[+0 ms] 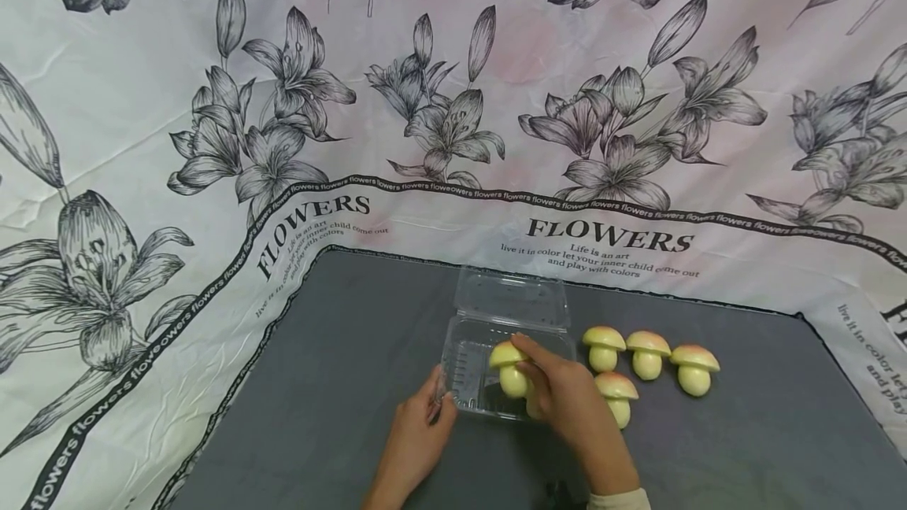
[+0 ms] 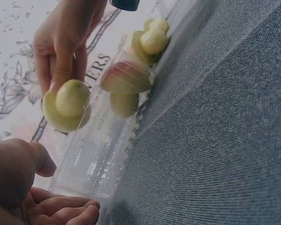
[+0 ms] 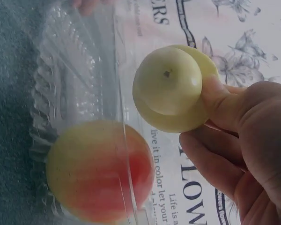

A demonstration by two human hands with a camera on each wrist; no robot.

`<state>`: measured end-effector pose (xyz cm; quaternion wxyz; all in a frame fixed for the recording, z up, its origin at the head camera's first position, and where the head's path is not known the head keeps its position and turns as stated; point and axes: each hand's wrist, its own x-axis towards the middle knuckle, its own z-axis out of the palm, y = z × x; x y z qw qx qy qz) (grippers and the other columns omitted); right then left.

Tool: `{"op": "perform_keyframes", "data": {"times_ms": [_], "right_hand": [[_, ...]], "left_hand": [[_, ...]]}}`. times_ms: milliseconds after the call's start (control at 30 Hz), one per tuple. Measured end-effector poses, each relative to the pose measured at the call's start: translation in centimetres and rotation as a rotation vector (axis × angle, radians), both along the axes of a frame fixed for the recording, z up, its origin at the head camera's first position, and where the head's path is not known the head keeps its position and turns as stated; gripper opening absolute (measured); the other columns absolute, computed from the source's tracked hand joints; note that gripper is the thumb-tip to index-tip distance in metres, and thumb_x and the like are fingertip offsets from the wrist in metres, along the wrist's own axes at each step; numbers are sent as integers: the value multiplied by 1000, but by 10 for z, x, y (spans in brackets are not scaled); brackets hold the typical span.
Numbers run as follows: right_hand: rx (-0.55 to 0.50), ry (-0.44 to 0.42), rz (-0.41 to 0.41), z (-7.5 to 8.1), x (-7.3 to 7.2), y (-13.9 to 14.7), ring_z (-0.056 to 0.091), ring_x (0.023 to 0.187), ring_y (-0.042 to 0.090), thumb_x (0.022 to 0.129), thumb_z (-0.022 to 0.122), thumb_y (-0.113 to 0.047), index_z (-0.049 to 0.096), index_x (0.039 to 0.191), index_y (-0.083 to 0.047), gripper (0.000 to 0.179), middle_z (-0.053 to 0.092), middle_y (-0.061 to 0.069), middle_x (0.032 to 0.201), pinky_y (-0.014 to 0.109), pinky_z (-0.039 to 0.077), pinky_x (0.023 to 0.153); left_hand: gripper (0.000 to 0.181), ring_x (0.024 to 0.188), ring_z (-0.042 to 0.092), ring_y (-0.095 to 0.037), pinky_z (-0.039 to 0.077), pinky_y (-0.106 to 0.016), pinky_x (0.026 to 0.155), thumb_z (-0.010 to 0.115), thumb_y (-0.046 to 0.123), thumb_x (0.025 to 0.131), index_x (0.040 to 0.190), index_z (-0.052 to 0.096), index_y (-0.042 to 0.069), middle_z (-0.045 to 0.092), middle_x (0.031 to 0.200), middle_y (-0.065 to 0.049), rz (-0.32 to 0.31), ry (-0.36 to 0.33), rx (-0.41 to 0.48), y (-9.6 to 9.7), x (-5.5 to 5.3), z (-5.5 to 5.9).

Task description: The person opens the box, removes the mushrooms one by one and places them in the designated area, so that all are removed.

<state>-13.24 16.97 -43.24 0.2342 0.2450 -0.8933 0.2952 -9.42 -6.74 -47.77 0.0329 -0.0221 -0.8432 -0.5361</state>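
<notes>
A yellow-green toy mushroom (image 1: 512, 380) is pinched by its cap between the thumb and fingers of my right hand (image 1: 570, 400), above a clear plastic box (image 1: 464, 384). In the right wrist view its rounded stem (image 3: 171, 79) faces the camera. A second mushroom (image 2: 124, 79), with a reddish cap, lies inside the box; the right hand mostly covers it in the head view. My left hand (image 1: 421, 423) is at the box's near left corner, thumb and fingers spread apart with the fingertips right at the wall.
Several more mushrooms (image 1: 648, 352) stand on the dark grey table (image 1: 340, 352) to the right of the box. The hinged lid (image 1: 512, 297) is folded back, away from me. Behind the table hangs a white cloth (image 1: 439, 227) printed with flowers and lettering.
</notes>
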Motion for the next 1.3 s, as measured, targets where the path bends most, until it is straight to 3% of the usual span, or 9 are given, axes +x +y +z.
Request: {"op": "perform_keyframes", "data": {"times_ms": [233, 333, 400, 467, 567, 667, 867, 1000, 1300], "right_hand": [[-46, 46, -67, 3, 2, 7, 78, 88, 21, 92, 79, -1, 72, 137, -9, 46, 76, 11, 126, 36, 64, 68], [-72, 50, -84, 4, 3, 11, 71, 67, 11, 92, 78, -1, 71, 138, -10, 47, 76, 11, 127, 31, 58, 57], [-87, 52, -93, 5, 3, 14, 57, 53, 5, 92, 78, 0, 71, 139, -10, 48, 76, 12, 126, 27, 49, 49], [-91, 58, -105, 6, 3, 17, 57, 51, 7, 91, 78, 0, 70, 140, -10, 50, 76, 13, 127, 27, 46, 47], [-74, 87, -122, 6, 1, 22, 76, 76, 21, 90, 80, 1, 71, 139, -11, 51, 75, 11, 130, 35, 59, 57], [-48, 124, -134, 6, 0, 27, 78, 99, 29, 89, 80, 2, 72, 139, -12, 52, 74, 9, 133, 42, 63, 70], [-55, 172, -155, 9, 1, 36, 78, 100, 28, 87, 81, 6, 72, 139, -12, 55, 74, 9, 132, 40, 62, 73], [-73, 209, -160, 11, 0, 42, 77, 107, 28, 85, 81, 10, 74, 137, -12, 57, 76, 8, 129, 30, 61, 81], [-104, 241, -220, 10, 4, 58, 78, 100, 32, 83, 83, 9, 76, 133, -13, 55, 77, 9, 125, 15, 57, 84]], "left_hand": [[58, 125, 67, -33, 59, -43, 101, 61, 21, 106, 156, 47, -4, 60, 145, -26, 5, -26, -10, 0, -2, -3], [58, 124, 67, -32, 59, -45, 102, 61, 21, 105, 156, 48, -4, 60, 144, -25, 11, -20, -27, 0, -2, -4], [57, 124, 67, -31, 59, -46, 102, 62, 21, 105, 155, 49, -4, 61, 143, -24, 16, -12, -32, 0, -2, -4], [57, 124, 67, -31, 59, -46, 102, 62, 21, 105, 155, 49, -4, 62, 142, -24, 21, -2, -34, 0, -2, -4], [56, 123, 68, -30, 58, -44, 102, 62, 20, 105, 154, 50, -4, 62, 141, -23, 23, 6, -31, 1, -1, -3], [57, 124, 67, -30, 58, -43, 102, 62, 19, 105, 154, 50, -5, 62, 142, -23, 20, 3, -23, 1, -1, -2], [57, 125, 66, -31, 58, -42, 102, 62, 19, 105, 154, 49, -6, 61, 143, -25, 16, -4, -17, 2, -2, -1], [56, 125, 67, -32, 58, -41, 102, 61, 17, 104, 154, 49, -7, 61, 142, -26, 12, 11, -10, 2, -1, 0], [57, 126, 66, -33, 58, -40, 102, 62, 17, 104, 153, 49, -8, 60, 144, -27, 2, 11, -2, 2, 1, 1]]}}
